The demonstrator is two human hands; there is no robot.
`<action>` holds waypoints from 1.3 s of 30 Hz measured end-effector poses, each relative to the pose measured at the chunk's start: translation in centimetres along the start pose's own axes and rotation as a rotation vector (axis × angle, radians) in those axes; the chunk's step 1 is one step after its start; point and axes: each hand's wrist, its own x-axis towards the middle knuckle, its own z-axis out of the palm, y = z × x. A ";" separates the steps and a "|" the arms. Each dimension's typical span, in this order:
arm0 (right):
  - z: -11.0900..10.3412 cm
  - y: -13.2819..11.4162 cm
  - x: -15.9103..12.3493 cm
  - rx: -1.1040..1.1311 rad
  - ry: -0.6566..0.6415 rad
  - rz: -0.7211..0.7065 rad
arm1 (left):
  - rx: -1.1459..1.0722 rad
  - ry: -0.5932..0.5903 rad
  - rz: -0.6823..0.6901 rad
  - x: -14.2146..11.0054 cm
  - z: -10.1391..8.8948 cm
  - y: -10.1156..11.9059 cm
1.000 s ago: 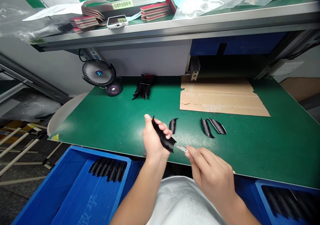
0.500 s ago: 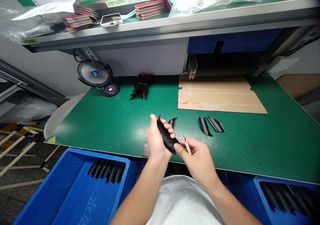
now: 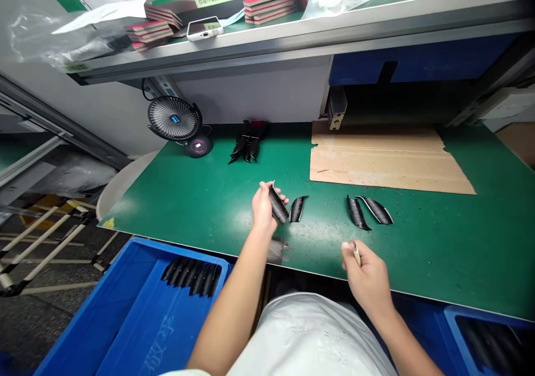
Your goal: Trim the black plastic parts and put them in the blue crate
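Note:
My left hand point(image 3: 263, 208) is closed around a curved black plastic piece point(image 3: 279, 206), held a little above the green table. Just right of it a similar black piece point(image 3: 297, 209) lies on the tabletop. In my right hand point(image 3: 368, 273), drawn back near the front edge, is a knife with a pale handle point(image 3: 356, 254); its blade is hard to make out. Two more curved pieces, one dark point(image 3: 358, 213) and one with a light edge point(image 3: 377, 210), rest side by side beyond that hand.
A small fan point(image 3: 174, 118) and a bunch of black pieces point(image 3: 247, 145) stand towards the back. Cardboard point(image 3: 388, 159) lies at the back right. Below the front edge are a blue bin point(image 3: 137, 309) with a row of black pieces and another blue bin point(image 3: 453, 326) at right.
My right hand with the knife has come away from the black piece and moved right. My left hand has turned the piece and shifted it slightly away from me, beside the loose one.

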 end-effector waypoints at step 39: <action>-5.4 -0.2 -0.1 0.405 -0.014 0.018 | -0.370 -0.513 -0.560 -12.2 4.1 -2.5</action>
